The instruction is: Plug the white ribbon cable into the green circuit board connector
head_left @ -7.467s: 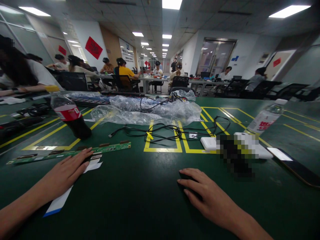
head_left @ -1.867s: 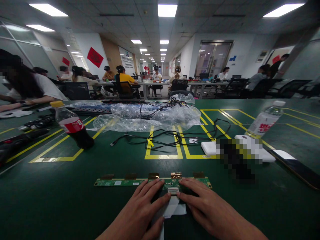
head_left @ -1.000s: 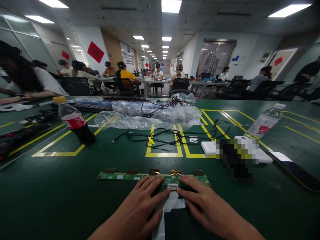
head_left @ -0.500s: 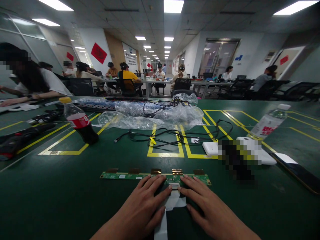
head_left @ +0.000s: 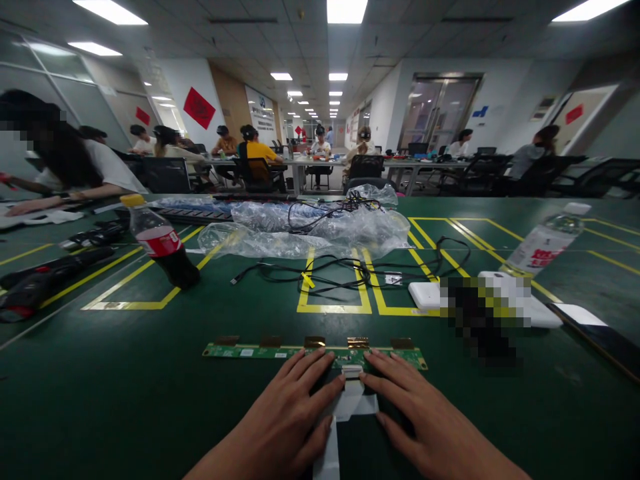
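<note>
A long, narrow green circuit board (head_left: pixel 260 351) with copper tabs along its far edge lies on the green mat in front of me. A white flat ribbon cable (head_left: pixel 345 405) runs from the board's near edge toward me. My left hand (head_left: pixel 287 420) lies flat left of the ribbon, fingers stretched out, fingertips on the board's near edge. On the ribbon's other side my right hand (head_left: pixel 425 427) rests the same way, fingertips beside the white connector. Neither hand grips anything.
A cola bottle (head_left: pixel 159 241) stands at left. Black cables (head_left: pixel 350 270) and clear plastic bags (head_left: pixel 310 230) lie behind the board. A water bottle (head_left: pixel 543 241), white boxes (head_left: pixel 425 295) and a phone (head_left: pixel 600 333) sit right. Tools (head_left: pixel 35 287) lie far left. People sit at other tables.
Earlier my hands lay apart with the board at left; the board now lies centred with both hands at the ribbon. Over the last second the hands hardly move.
</note>
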`<state>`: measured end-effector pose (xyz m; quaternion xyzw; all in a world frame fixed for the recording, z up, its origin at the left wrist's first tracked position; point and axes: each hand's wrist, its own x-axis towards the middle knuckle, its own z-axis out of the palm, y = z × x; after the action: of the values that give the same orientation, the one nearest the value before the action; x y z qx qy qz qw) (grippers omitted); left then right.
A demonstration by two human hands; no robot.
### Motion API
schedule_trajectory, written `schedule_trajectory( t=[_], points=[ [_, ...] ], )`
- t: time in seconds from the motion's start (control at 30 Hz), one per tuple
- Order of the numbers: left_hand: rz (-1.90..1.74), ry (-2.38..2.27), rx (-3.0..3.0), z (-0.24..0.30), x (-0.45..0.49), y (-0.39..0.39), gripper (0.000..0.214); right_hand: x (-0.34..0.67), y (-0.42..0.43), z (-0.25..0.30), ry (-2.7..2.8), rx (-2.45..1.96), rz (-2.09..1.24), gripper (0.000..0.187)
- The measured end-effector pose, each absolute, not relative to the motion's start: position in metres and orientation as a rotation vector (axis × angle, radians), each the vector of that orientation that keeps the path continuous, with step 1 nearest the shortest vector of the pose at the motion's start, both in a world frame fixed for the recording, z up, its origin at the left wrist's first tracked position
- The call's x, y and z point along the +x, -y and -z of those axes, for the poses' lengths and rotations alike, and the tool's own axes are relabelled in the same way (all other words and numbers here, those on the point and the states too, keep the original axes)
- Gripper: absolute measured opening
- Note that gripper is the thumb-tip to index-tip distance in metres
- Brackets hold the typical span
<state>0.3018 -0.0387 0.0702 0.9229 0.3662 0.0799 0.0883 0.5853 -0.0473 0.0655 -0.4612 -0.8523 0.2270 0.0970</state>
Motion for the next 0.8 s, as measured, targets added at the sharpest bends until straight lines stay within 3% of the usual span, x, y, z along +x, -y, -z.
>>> schedule_trajectory(
  t=[0.8],
  points=[
    [-0.166,-1.220,2.689,-0.0732,0.3030,0.0408,0.054,0.5853,0.0481,-0.0692,2.572,-1.358,-0.549,0.054]
  ],
)
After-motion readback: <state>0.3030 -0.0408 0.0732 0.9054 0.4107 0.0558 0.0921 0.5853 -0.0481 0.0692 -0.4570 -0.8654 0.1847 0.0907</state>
